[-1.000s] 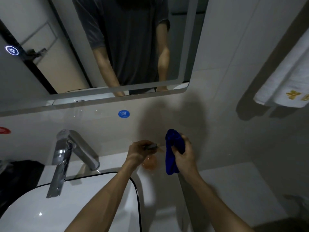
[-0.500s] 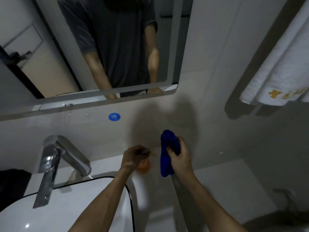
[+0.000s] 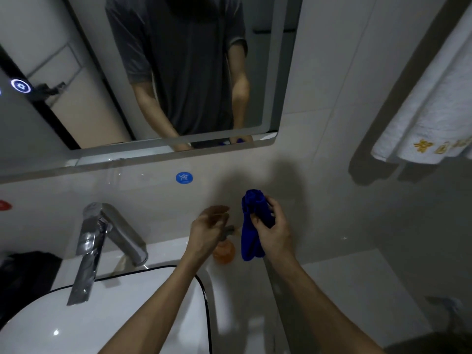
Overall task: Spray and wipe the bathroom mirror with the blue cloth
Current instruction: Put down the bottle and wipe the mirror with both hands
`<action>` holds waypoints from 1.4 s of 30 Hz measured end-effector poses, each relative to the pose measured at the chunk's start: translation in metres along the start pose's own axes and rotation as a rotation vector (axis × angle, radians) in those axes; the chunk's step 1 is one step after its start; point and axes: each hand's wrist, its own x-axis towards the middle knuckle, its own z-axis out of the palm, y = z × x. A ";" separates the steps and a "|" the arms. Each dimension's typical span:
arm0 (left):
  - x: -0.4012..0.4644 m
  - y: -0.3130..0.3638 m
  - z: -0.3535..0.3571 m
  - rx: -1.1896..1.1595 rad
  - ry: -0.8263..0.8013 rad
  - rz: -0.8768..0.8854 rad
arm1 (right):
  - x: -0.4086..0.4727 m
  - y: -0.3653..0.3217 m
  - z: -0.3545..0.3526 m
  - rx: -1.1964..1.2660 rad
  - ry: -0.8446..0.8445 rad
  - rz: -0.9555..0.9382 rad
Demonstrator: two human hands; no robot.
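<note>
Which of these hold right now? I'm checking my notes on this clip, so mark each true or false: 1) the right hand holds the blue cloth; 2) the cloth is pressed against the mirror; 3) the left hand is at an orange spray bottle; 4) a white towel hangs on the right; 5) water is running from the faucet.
1) True: the right hand grips the blue cloth.
2) False: the cloth is held bunched, well below the mirror.
3) True: the left hand is at the orange spray bottle.
4) True: a white towel hangs there.
5) False: no stream shows at the faucet.
</note>
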 end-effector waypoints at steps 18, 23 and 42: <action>-0.101 0.052 -0.107 -0.338 -0.070 0.062 | -0.069 -0.110 0.053 0.141 -0.417 -0.048; -0.107 0.072 -0.150 -0.631 0.051 -0.005 | -0.078 -0.146 0.060 0.287 -0.354 -0.009; -0.118 0.153 -0.222 -0.707 -0.359 0.149 | -0.058 -0.169 0.085 -0.527 -0.269 -0.890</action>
